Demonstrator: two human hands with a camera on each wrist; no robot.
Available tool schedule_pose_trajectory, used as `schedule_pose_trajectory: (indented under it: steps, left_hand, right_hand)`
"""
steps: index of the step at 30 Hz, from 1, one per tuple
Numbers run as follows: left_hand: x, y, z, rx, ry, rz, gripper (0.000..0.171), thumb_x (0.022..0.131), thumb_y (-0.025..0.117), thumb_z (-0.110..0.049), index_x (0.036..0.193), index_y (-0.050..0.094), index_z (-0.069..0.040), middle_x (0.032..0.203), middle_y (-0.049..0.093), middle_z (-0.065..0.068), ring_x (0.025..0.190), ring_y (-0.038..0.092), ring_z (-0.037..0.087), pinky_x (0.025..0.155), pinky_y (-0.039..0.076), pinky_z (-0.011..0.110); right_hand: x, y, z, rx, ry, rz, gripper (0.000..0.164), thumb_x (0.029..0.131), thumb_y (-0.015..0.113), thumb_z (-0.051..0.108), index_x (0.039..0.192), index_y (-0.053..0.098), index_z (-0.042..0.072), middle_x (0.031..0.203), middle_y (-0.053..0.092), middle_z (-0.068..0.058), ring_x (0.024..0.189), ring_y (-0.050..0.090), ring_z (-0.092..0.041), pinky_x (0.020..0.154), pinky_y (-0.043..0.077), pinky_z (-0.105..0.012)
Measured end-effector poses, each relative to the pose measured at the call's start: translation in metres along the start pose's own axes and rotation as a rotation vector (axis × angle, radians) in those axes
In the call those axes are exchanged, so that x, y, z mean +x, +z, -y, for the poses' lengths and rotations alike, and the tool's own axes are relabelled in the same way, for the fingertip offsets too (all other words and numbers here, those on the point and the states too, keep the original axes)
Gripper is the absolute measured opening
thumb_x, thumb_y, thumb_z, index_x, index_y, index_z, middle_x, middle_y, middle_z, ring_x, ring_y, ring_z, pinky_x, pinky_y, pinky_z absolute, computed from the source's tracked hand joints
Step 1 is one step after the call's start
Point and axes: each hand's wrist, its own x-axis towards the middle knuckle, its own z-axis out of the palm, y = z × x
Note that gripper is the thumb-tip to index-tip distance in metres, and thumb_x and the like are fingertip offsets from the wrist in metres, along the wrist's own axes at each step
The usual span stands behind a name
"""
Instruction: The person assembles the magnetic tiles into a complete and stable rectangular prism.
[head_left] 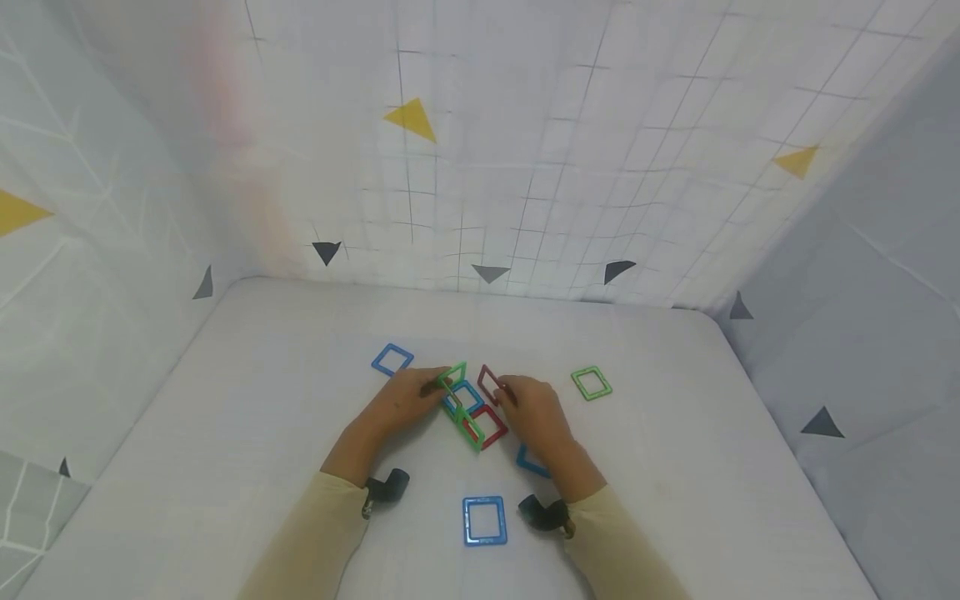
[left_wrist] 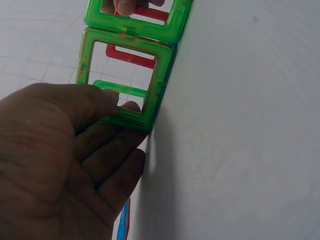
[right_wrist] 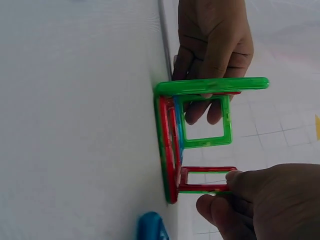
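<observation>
In the head view my left hand (head_left: 405, 400) is at the left side of a small build of magnetic square frame tiles. Its thumb and fingers pinch the edge of an upright green tile (left_wrist: 85, 50), seen closely in the left wrist view. A second upright green tile (head_left: 470, 432) adjoins that one. A blue tile (head_left: 471, 392) and a red tile (head_left: 501, 427) lie flat at the base. My right hand (head_left: 536, 417) pinches a red tile (right_wrist: 207, 188) between thumb and fingers, holding it upright at the build's right side. Another green tile (right_wrist: 227, 120) stands at the back.
Loose tiles lie around on the white table (head_left: 675, 500): a blue one (head_left: 484, 543) in front, a blue one (head_left: 381, 354) back left, a green one (head_left: 592, 396) to the right. Another blue tile (head_left: 531, 468) is partly hidden under my right wrist. A cloth wall (head_left: 525, 125) rises behind.
</observation>
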Motion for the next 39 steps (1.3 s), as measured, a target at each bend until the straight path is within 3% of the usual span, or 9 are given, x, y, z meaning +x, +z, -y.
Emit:
schedule_pose_trajectory:
  steps: [11,19,39]
  left_hand:
    - [0.0,-0.0002,-0.0011,0.002,0.011,-0.005,0.045,0.096,0.065,-0.028,0.14,0.059,-0.019,0.135,0.064,0.002,0.131,0.055,0.023,0.111,0.044,0.042]
    - [-0.0007,-0.0005,-0.0011,-0.006,0.005,0.004,0.046,0.097,0.064,-0.03,0.141,0.058,-0.019,0.138,0.062,0.002,0.133,0.053,0.023,0.112,0.043,0.043]
    - [-0.0004,0.0012,-0.0022,0.0,-0.009,0.002,0.045,0.097,0.065,-0.032,0.14,0.058,-0.021,0.139,0.061,0.0,0.135,0.052,0.022,0.113,0.042,0.042]
  right_hand:
    - [-0.0007,0.003,0.0033,-0.012,-0.025,-0.008,0.026,0.094,0.071,0.023,0.117,0.071,0.012,0.095,0.074,0.002,0.09,0.069,-0.015,0.079,0.06,-0.029]
    - [-0.0018,0.0066,0.0043,0.007,-0.079,-0.032,0.024,0.094,0.07,0.024,0.114,0.072,0.01,0.093,0.074,-0.001,0.078,0.065,-0.01,0.071,0.059,-0.025]
    - [-0.0028,0.0096,0.0043,0.06,-0.097,-0.029,0.026,0.095,0.069,0.023,0.118,0.071,0.011,0.1,0.074,-0.001,0.088,0.069,-0.013,0.08,0.06,-0.03]
